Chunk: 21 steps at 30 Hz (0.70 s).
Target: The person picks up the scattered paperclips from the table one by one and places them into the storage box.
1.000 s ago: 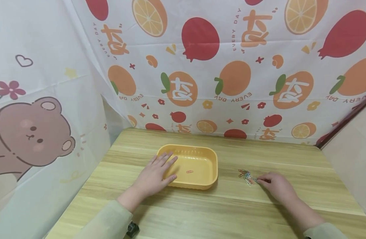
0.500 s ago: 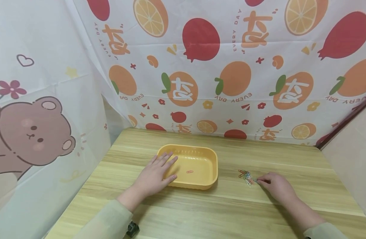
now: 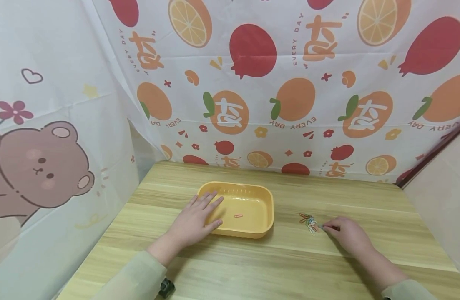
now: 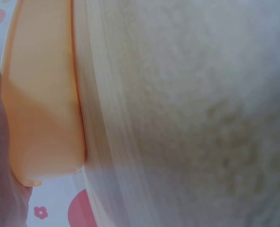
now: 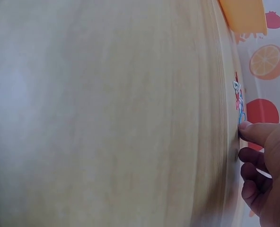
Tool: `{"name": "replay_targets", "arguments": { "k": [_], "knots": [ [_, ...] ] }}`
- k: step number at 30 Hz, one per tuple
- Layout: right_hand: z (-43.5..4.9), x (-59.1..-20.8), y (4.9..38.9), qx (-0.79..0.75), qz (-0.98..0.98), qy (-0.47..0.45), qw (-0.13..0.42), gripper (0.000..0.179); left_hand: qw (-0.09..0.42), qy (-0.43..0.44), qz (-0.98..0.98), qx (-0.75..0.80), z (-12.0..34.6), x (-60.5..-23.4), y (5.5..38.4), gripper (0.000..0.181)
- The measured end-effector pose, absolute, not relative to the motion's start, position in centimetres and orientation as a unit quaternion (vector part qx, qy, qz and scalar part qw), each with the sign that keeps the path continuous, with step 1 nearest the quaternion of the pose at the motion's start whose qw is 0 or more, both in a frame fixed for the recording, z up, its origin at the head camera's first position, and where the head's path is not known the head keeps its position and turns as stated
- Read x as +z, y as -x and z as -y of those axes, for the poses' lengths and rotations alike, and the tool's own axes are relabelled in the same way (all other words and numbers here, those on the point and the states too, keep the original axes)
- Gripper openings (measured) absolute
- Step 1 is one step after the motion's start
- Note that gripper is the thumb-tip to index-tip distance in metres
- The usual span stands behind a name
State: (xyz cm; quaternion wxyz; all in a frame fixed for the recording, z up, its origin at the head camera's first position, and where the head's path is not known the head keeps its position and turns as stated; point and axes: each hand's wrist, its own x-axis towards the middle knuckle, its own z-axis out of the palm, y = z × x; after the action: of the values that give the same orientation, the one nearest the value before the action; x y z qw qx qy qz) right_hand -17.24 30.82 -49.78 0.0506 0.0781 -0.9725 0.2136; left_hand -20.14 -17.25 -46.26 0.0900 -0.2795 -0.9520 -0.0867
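In the head view a yellow plastic basket (image 3: 256, 234) stands on the wooden table, with one red paper clip (image 3: 238, 216) lying on its floor. My left hand (image 3: 190, 221) rests on the basket's left rim, its spread fingers reaching over the inside. To the right of the basket is a small pile of coloured paper clips (image 3: 310, 222). At the pile's right edge my right hand (image 3: 349, 236) pinches a bluish paper clip (image 3: 320, 226) between thumb and finger. The right wrist view shows this pinch from the side, with the other fingers curled.
The wooden table (image 3: 252, 266) reaches to a fruit-printed cloth (image 3: 252, 104) behind and a bear-printed cloth (image 3: 61, 100) on the left. A pale panel (image 3: 440, 204) borders the right side. A small black device (image 3: 167, 287) sits at the left wrist.
The bluish paper clip in my right hand has shifted very slightly at the pile's edge. My left hand and the basket stay where they were.
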Motion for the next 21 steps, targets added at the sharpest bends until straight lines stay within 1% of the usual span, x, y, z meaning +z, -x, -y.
{"name": "replay_targets", "arguments": {
  "k": [10, 21],
  "knots": [
    [-30.8, -49.1, 17.0, 0.226, 0.970, -0.069, 0.051, 0.013, 0.093, 0.280, 0.952, -0.086, 17.3, -46.4, 20.1, 0.070],
    [-30.4, -48.7, 17.5, 0.224, 0.969, -0.072, 0.074, 0.015, 0.096, 0.279, 0.950, -0.101, 17.2, -46.3, 20.0, 0.069]
  ]
}}
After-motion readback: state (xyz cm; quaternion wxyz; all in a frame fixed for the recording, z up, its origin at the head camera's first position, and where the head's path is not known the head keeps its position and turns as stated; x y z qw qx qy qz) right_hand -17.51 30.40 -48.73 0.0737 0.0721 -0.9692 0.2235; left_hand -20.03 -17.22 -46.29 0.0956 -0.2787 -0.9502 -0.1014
